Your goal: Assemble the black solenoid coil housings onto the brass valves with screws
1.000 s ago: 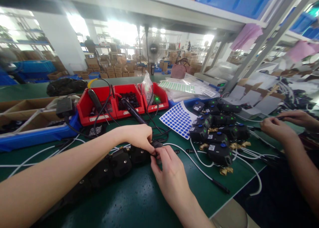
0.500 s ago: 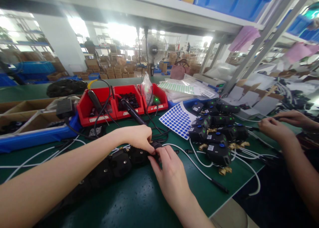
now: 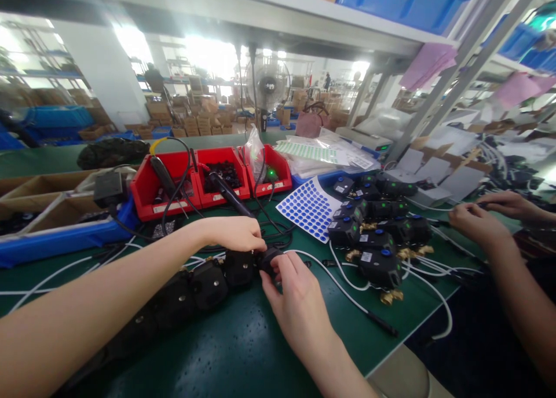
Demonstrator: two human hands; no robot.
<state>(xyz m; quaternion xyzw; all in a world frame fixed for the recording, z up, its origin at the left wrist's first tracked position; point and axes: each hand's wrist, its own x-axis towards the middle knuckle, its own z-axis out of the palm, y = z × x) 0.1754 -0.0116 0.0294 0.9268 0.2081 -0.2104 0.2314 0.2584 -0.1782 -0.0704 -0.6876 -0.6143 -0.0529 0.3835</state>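
Ok so take the sheet of blue round stickers (image 3: 309,210) as your landmark. The black unit (image 3: 267,258) you're working on is on your side of that sheet and a bit to its left, at the end of a row of similar black housings (image 3: 208,283) that runs off further left and back toward you. Your right hand (image 3: 297,291) has it pinched, thumb and fingers closed on the side nearest the sheet's corner. Your left hand (image 3: 237,234) comes in over the row, left of the sheet, fingers curled down with the tips right at the unit's top edge; honestly can't tell if they're gripping or just resting there. A white cable (image 3: 334,278) snakes across the green table (image 3: 243,351) on your side of the sheet, ending in a dark plug. Right of the sheet you've got a bunch of black units with blue caps (image 3: 380,267), some showing brass fittings (image 3: 391,296). Past those, well right of the sheet, a co-worker's hands (image 3: 482,215) are together on something small, too hidden to make out. Left of the sheet and a little farther back sit three red bins (image 3: 147,211), with a black-handled tool (image 3: 228,192) leaning out of the middle one.
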